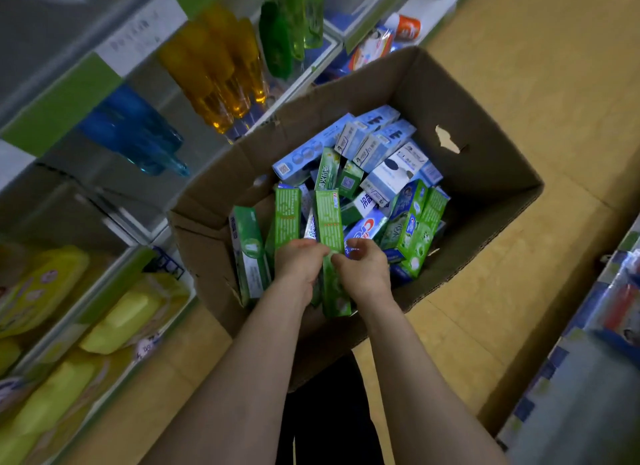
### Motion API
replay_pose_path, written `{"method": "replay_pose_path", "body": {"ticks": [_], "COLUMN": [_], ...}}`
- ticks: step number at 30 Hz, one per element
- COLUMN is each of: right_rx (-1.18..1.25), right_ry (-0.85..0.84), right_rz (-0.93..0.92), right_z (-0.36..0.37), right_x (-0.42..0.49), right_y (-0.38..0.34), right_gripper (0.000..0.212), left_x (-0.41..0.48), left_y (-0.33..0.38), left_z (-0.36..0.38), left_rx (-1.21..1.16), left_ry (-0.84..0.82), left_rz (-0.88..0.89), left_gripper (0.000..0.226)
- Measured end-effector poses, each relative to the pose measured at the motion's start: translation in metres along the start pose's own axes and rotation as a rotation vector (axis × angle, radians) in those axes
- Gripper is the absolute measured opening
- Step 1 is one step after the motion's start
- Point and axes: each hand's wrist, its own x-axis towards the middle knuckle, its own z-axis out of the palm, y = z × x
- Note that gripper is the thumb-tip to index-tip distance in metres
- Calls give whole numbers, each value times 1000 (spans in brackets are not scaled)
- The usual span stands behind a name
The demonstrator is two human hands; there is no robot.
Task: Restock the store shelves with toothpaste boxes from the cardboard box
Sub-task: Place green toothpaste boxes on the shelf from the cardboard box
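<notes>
Left hand (pixel 299 262), right hand (pixel 363 269) both gripped upright green toothpaste box (pixel 328 219) between them, inside cardboard box (pixel 467 118). Risk: neighbouring green boxes (pixel 287 215) beyond left hand snag on lift, grip slips.

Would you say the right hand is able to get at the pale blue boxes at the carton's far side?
Probably, once freed: the right hand and left hand both grip a green toothpaste box. The pale blue boxes lie uncovered atop the pile in the open carton.
</notes>
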Motion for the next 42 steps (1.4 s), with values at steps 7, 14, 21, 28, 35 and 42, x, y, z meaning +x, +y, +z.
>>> {"method": "replay_pose_path", "body": {"ticks": [7, 14, 21, 28, 35, 42], "right_rx": [-214, -352, 128, 688, 1209, 1532], "right_ry": [-84, -66, -47, 86, 195, 329], "right_rz": [-17, 4, 23, -38, -153, -392], "right_z": [12, 15, -3, -61, -116, -159], "right_x": [16, 22, 3, -43, -128, -234], "right_y": [0, -14, -44, -79, -90, -72], "right_gripper": [61, 41, 34, 23, 4, 3], "left_x": [19, 21, -4, -50, -146, -245], "left_y": [-2, -1, 6, 40, 79, 78], "left_z": [12, 9, 0, -11, 2, -1], "left_rx": [34, -6, -213, -312, -351, -251], "left_ry": [61, 62, -116, -349, -598, -976], "left_rz": [-3, -63, -192, -143, 58, 221], "left_gripper": [21, 24, 34, 29, 11, 11]}}
